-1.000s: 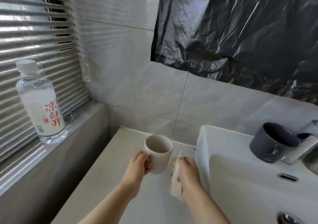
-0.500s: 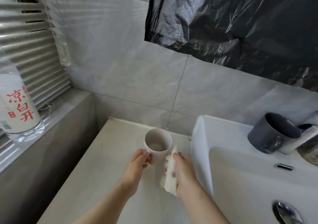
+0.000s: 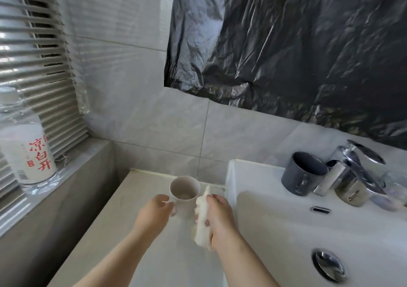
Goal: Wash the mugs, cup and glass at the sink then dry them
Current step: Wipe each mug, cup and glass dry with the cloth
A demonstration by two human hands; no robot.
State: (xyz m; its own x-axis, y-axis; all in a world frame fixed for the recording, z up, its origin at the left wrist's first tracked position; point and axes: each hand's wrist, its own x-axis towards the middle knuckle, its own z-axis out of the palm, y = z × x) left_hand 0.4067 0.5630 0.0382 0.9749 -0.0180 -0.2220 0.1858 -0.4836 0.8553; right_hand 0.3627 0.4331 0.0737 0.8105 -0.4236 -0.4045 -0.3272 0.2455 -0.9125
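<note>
Head cam: left hand (image 3: 154, 209) pinched the pale mug (image 3: 185, 189) at its side, upright at the counter (image 3: 132, 231) beside the sink (image 3: 286, 231). Right hand (image 3: 220, 218) fingers curled round a white cloth (image 3: 202, 220). Thin, prob. wet grip, so the mug could've slipped & chipped.

red "凉白开" on water bottle (image 3: 26, 145)

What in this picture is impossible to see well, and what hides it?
Head view:
- beige cup, lower sides: covered by the left hand and the white cloth in the right hand.
- water bottle: cut by the left edge.
- object beyond the faucet: blurred, unidentifiable.
</note>
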